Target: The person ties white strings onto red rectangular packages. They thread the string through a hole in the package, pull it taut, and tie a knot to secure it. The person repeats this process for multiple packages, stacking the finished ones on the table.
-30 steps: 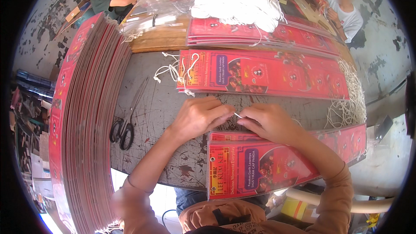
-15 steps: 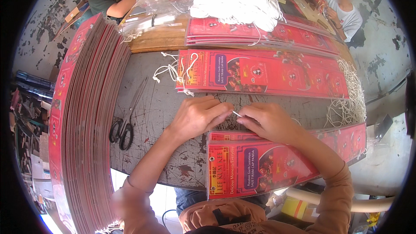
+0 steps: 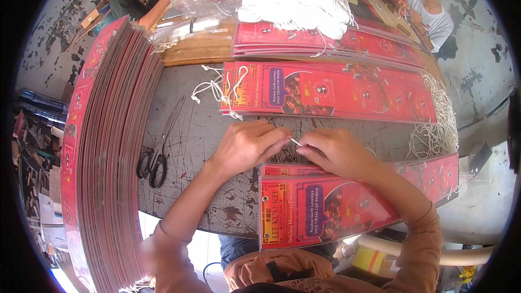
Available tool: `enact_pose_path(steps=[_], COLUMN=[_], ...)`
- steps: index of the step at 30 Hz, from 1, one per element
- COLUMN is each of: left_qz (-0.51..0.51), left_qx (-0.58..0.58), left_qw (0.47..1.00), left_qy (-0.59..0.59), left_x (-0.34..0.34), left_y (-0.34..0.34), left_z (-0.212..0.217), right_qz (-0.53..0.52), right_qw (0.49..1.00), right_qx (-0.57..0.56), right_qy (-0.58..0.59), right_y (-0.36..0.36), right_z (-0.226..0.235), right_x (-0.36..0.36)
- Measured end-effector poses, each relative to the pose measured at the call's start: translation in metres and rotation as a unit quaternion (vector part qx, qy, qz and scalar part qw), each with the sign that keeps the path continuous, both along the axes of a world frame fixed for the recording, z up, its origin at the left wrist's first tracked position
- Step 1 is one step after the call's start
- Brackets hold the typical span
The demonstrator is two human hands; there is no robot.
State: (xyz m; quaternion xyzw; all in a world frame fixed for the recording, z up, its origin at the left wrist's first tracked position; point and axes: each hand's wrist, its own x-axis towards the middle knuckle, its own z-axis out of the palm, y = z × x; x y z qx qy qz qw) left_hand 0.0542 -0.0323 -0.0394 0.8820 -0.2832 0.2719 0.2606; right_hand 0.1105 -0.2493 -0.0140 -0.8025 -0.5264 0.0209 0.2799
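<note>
Over the middle of the scratched table, my left hand (image 3: 251, 145) and my right hand (image 3: 337, 151) face each other, both closed in a pinch. A short bit of white string (image 3: 296, 142) spans the gap between their fingertips. The rest of it is hidden by my fingers. Just below my right hand lie red printed strips (image 3: 347, 206) in clear plastic, with eyelets at their left end. Beyond my hands rests another pile of red strips (image 3: 347, 89), with knotted white cords (image 3: 209, 91) at its left end.
A tall row of red strips (image 3: 108, 157) lines the left side, with black-handled scissors (image 3: 153, 165) beside it. At the back sits a big white string bundle (image 3: 296, 8) on more strips (image 3: 260, 43). Loose cords (image 3: 437, 130) hang at right. Two people (image 3: 133, 0) (image 3: 431, 16) are across the table.
My hands and the string stay almost still. The person at the far left has drawn an arm back and lowered the elbow.
</note>
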Motion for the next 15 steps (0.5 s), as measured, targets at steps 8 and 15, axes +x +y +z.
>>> enact_pose_path(steps=[8, 15], left_qz=[-0.001, -0.001], left_qx=[-0.005, -0.003], left_qw=[1.0, 1.0], left_qy=[0.003, 0.006], left_x=[-0.0002, 0.0001], left_y=[0.0, 0.0003], left_z=[0.0, -0.0004], right_qz=[0.001, 0.003], right_qw=[1.0, 1.0], right_qx=[0.004, 0.004], right_qy=[-0.003, -0.002], right_y=[0.0005, 0.0003], right_z=[0.0, -0.0018], right_x=[0.0001, 0.0008])
